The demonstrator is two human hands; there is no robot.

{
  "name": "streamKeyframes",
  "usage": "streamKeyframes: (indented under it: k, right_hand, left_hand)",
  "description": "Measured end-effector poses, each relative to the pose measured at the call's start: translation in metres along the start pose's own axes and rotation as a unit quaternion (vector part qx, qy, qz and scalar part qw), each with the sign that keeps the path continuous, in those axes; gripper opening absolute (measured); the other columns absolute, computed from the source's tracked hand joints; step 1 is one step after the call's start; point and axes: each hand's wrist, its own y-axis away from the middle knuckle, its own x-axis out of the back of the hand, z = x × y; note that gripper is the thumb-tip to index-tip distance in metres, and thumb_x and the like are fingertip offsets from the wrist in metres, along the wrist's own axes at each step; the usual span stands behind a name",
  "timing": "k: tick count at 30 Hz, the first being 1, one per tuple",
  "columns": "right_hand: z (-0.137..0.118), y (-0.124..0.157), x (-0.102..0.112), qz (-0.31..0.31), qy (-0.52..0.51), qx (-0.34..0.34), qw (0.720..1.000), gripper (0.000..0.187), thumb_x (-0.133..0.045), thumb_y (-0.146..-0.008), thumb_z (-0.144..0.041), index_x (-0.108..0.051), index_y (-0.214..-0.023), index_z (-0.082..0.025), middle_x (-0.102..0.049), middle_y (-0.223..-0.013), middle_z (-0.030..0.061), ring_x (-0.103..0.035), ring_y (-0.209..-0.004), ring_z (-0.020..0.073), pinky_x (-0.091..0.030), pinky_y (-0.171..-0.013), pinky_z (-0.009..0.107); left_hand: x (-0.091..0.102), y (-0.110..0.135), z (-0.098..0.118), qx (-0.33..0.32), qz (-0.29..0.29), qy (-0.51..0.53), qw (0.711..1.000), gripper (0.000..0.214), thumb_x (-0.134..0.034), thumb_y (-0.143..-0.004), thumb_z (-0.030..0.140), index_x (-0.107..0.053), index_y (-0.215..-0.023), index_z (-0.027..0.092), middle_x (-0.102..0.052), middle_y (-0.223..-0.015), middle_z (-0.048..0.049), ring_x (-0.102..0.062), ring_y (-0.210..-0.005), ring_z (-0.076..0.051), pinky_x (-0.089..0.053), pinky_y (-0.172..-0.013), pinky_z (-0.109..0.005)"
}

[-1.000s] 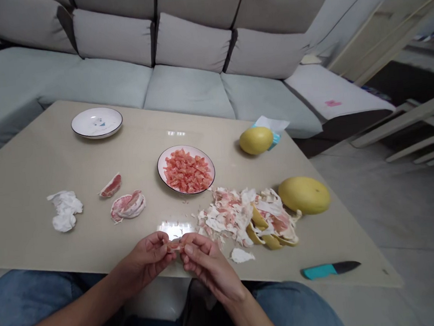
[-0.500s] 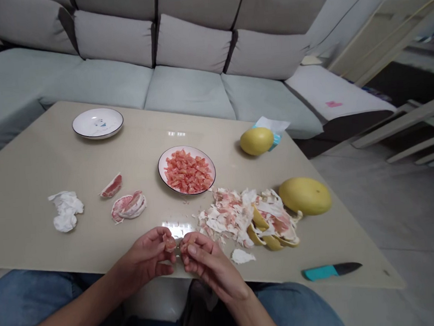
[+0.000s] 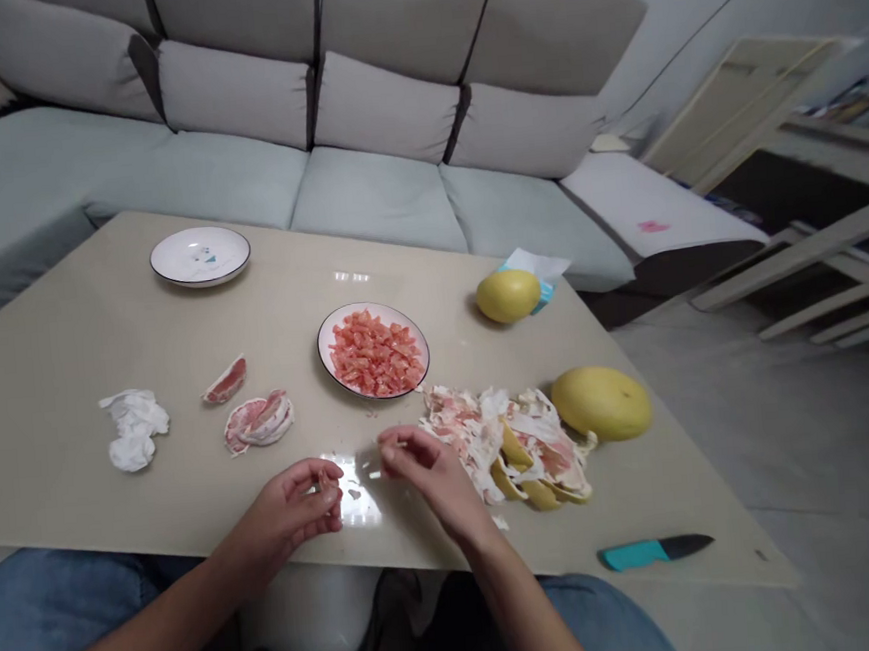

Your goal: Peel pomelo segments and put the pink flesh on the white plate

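Note:
Over the table's near edge, my left hand (image 3: pixel 291 512) is closed, with a small piece of pomelo flesh (image 3: pixel 324 481) between its thumb and fingers. My right hand (image 3: pixel 435 476) is raised a little apart from it, thumb and fingertips pinched together; what they hold is too small to make out. Beyond both hands, a plate of pink pomelo pieces (image 3: pixel 375 355) stands mid-table. To its left lie a single pomelo segment (image 3: pixel 225 381) and a partly peeled chunk (image 3: pixel 260 421). A heap of peel and membranes (image 3: pixel 500 441) is beside my right hand.
A teal-handled knife (image 3: pixel 655 551) lies near the front right edge. Two whole pomelos, one near (image 3: pixel 601 404) and one farther (image 3: pixel 508 296) by a tissue pack (image 3: pixel 542 269), stand right. Crumpled tissue (image 3: pixel 136 429) and a white plate (image 3: pixel 200 256) are left.
My hands, close together before, have separated. The right one has moved forward and slightly right, now pinched with the palm turned down. The left keeps its pomelo piece, slightly further left.

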Motion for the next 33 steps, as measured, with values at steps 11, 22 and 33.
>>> streamKeyframes:
  k: [11,22,33]
  right_hand:
    - [-0.026,-0.109,0.019,0.136,0.251,0.171,0.943,0.013,-0.061,-0.077,-0.024,-0.068,-0.087,-0.019,-0.066,-0.085,0.0051,-0.058,-0.073,0.0196,-0.044,-0.076,0.034]
    - [-0.019,0.001,0.004,0.024,0.212,0.118,0.970,0.015,-0.058,-0.086,-0.026,-0.071,-0.089,-0.020,-0.070,-0.081,0.0037,-0.061,-0.068,0.0165,-0.047,-0.062,0.026]
    - [-0.007,0.036,-0.028,-0.010,0.145,0.144,0.979,0.011,-0.061,-0.082,-0.013,-0.068,-0.083,-0.020,-0.065,-0.076,0.0027,-0.056,-0.064,0.0138,-0.043,-0.057,0.024]
  left_hand:
    - [0.015,-0.004,0.007,-0.030,-0.021,0.013,0.999,0.028,-0.077,-0.074,0.026,-0.063,-0.097,0.019,-0.058,-0.087,-0.0002,-0.058,-0.074,-0.011,-0.049,-0.074,-0.026]
    - [0.010,-0.004,-0.002,-0.066,-0.042,-0.017,0.997,0.041,-0.077,-0.073,0.026,-0.066,-0.112,0.017,-0.063,-0.089,-0.0041,-0.058,-0.078,-0.014,-0.046,-0.072,-0.026]
    - [-0.002,-0.007,-0.020,-0.117,-0.008,-0.113,0.987,0.029,-0.074,-0.074,0.025,-0.062,-0.100,0.019,-0.065,-0.083,-0.0024,-0.061,-0.081,-0.015,-0.049,-0.075,-0.026]
